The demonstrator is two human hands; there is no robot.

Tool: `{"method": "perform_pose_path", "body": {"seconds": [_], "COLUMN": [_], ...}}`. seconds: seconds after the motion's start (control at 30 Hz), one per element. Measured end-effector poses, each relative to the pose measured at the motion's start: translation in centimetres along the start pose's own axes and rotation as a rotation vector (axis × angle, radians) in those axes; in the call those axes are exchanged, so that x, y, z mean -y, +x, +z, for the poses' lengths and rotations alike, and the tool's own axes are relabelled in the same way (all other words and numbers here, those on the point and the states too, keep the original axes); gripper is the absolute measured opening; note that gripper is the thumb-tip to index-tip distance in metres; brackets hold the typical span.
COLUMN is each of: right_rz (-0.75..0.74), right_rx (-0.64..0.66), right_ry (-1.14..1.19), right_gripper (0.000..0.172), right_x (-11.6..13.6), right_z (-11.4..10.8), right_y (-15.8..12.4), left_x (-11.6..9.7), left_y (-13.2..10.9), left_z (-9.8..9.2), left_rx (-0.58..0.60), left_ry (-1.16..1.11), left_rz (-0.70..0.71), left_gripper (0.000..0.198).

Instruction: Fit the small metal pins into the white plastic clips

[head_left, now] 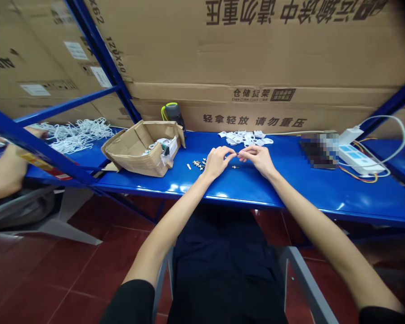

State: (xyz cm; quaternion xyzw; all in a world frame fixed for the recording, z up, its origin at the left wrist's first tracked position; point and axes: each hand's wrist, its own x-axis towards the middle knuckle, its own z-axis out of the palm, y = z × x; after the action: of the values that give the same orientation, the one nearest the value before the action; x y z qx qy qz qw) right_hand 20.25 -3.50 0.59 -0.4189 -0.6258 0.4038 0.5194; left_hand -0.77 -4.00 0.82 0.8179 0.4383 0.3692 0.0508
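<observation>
My left hand (217,161) and my right hand (257,158) meet fingertip to fingertip just above the blue tabletop (175,184). Both are pinched closed around a tiny dark piece (237,154), too small to name and mostly covered by the fingers. Beside my left hand lies a small heap of little metal-and-white parts (198,164), with one white piece (189,166) apart from it. A single small part (235,167) rests on the table below my fingertips. Behind my hands spreads a pile of flat white plastic pieces (245,137).
An open cardboard box (131,157) with white pieces inside stands at left, a dark bottle (173,113) behind it. At right are a blurred-out dark object (319,153) and a white power strip (361,159) with cables. Past the blue post, another person's arm (6,173) works near white cables (81,135).
</observation>
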Motion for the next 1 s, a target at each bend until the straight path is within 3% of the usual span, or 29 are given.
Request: {"method": "perform_pose_path", "body": {"seconds": [0.57, 1.0], "right_rz": [-0.028, -0.025], "right_rx": [0.015, 0.026], "right_ry": [-0.036, -0.054], "right_gripper": [0.054, 0.052], "right_x": [0.3, -0.7], "right_z": [0.0, -0.3], "right_y": [-0.1, 0.2], "left_x": [-0.1, -0.2], "left_y": [0.0, -0.1], "left_z": [-0.1, -0.3], "left_rx": [-0.061, -0.023], "left_ry": [0.015, 0.0], "left_rz": [-0.026, -0.021], "left_gripper": [0.017, 0.018]}}
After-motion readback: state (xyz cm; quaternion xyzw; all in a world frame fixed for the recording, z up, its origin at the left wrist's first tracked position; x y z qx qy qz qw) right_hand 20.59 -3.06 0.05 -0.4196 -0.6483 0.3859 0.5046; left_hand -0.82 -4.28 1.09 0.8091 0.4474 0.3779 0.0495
